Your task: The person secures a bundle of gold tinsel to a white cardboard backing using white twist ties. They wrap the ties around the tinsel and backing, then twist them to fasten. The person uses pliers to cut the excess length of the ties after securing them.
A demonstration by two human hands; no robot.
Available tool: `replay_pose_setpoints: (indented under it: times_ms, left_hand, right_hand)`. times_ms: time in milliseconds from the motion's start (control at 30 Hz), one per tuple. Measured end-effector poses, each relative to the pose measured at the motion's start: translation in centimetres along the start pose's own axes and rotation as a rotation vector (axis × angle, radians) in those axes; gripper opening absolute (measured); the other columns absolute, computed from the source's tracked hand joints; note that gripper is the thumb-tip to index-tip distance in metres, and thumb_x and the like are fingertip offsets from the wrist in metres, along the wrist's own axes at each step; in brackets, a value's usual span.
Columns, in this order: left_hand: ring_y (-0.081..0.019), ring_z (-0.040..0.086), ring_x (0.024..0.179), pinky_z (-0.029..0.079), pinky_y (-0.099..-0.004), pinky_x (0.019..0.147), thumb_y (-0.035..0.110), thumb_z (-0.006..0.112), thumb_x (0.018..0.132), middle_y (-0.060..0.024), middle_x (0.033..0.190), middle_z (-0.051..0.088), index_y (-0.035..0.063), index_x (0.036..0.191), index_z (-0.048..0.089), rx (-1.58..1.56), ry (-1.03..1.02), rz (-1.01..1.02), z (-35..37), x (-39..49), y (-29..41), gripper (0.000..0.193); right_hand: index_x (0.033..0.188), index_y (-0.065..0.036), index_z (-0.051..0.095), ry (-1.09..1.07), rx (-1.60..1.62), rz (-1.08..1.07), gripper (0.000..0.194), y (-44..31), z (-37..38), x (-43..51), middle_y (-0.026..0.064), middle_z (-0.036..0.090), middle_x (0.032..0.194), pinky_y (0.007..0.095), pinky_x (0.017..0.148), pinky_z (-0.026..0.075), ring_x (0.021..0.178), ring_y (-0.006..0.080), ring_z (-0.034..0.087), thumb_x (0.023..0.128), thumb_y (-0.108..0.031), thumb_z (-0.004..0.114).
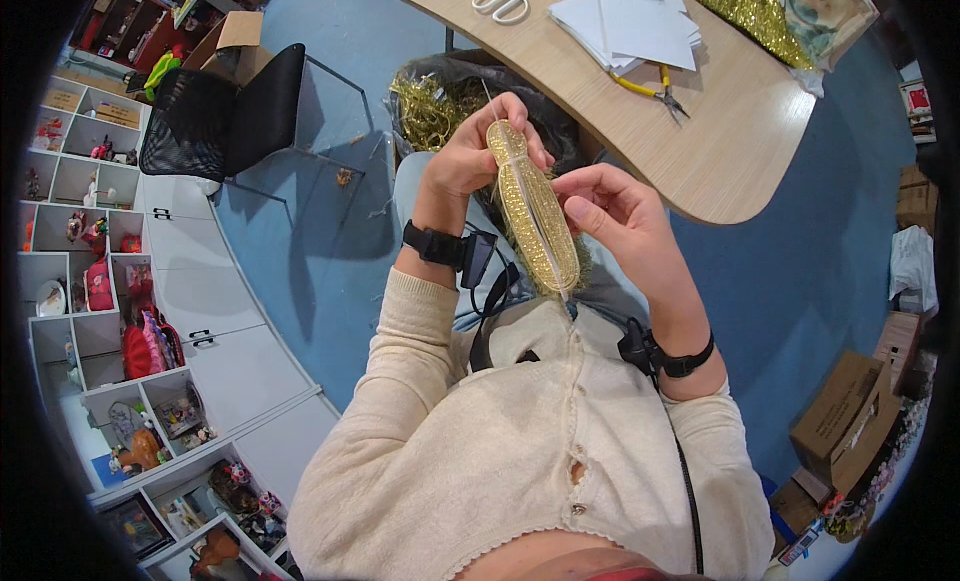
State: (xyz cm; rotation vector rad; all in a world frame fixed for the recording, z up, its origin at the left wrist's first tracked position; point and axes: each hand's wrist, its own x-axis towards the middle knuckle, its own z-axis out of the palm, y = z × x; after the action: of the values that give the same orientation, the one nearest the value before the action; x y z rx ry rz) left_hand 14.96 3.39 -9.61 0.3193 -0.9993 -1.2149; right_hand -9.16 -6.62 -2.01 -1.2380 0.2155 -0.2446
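My left hand (478, 149) grips the narrow upper end of a gourd-shaped piece wound in glittering gold cord (534, 217). A pale strip runs down its middle and sticks out past both ends. The piece is held tilted above my lap. Beside its right edge is my right hand (615, 206), thumb and index finger bent close to the cord. Whether those fingertips pinch a strand cannot be made out. Some greenish-gold fringe (583, 262) shows behind the lower end.
On the wooden table (720, 168) are yellow-handled pliers (652, 87), white-handled scissors (502, 4), paper sheets (645, 25) and gold tinsel fabric (750, 18). A black bag of gold tinsel (431, 108) stands below. A black chair (225, 119) and white shelves (90, 266) are at left; cardboard boxes (844, 416) at right.
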Motion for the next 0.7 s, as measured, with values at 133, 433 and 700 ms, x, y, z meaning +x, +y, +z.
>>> replay_pose_setpoints:
  times_ms: [133,433,700]
  left_hand:
    - [-0.0286,0.074,0.107,0.056,-0.0457,0.106,0.029,0.095,0.08,-0.0146,0.105,0.075,0.0137,0.116,0.051,0.097,0.133,-0.103,0.6,-0.4,0.7,0.059]
    - [-0.0253,0.073,0.109,0.058,-0.0358,0.095,0.032,0.092,0.084,-0.0172,0.11,0.075,0.01,0.123,0.051,0.361,0.201,-0.216,2.7,1.1,2.3,0.061]
    - [-0.0112,0.058,0.113,0.049,-0.0294,0.097,0.02,0.084,0.093,-0.003,0.121,0.066,0.0018,0.132,0.054,0.827,0.073,-0.356,6.5,8.3,6.2,0.053]
  right_hand:
    - [0.125,0.0,0.069,0.027,0.031,0.013,0.026,-0.2,-0.1,0.2,0.0035,0.072,0.107,0.0235,0.087,0.056,0.095,0.0067,0.066,0.101,-0.012,0.073]
    - [0.132,0.002,0.066,0.095,-0.046,0.034,0.04,-0.6,-1.7,-0.2,0.0082,0.072,0.119,0.0308,0.094,0.055,0.106,0.0132,0.067,0.107,-0.029,0.065]
    - [0.139,0.006,0.059,0.08,-0.102,-0.08,0.074,-4.2,-4.4,-1.6,0.0148,0.069,0.125,0.0304,0.095,0.053,0.111,0.0161,0.066,0.101,-0.057,0.065]
